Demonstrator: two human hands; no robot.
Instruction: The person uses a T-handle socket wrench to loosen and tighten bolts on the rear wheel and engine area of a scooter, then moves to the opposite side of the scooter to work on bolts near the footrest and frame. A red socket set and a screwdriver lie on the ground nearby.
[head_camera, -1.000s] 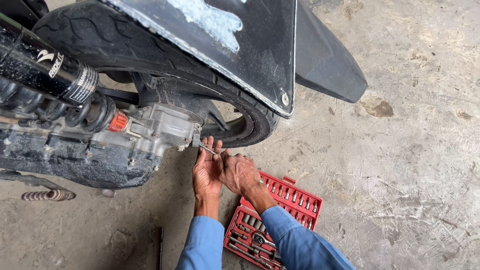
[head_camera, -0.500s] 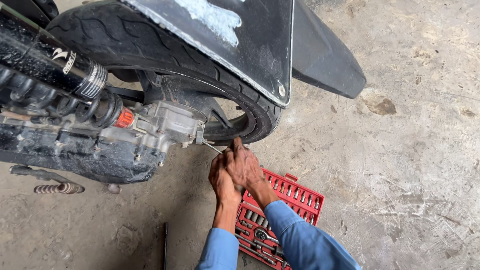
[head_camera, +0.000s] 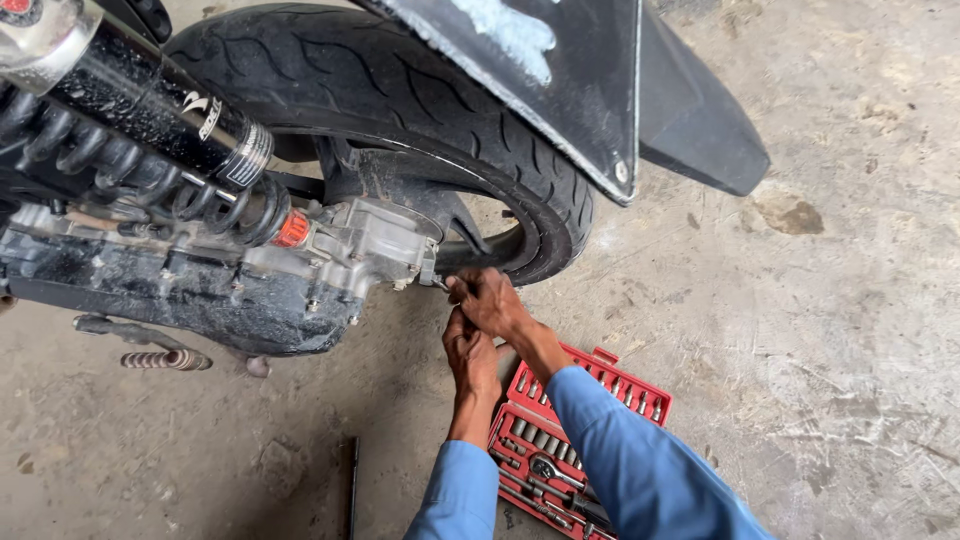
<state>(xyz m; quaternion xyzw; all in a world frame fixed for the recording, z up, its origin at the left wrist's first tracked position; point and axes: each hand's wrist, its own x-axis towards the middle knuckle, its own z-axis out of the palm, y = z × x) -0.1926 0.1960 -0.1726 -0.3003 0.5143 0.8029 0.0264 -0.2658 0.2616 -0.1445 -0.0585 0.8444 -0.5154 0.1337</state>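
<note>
Red socket set case (head_camera: 620, 385) lying open on stained concrete floor (head_camera: 800, 330), just beyond it left hand (head_camera: 470, 355) half-curled on nothing visible, right hand (head_camera: 488, 298) closed round small metal tool (head_camera: 440, 284) at gearcase (head_camera: 375, 245), rear tyre (head_camera: 400, 90) beyond, black mudguard (head_camera: 560, 70) farthest

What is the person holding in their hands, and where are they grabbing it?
The right hand grips a small metal tool by its near end, tip at the gearbox casing. The left hand sits just beneath; whether it holds anything cannot be told.
</note>
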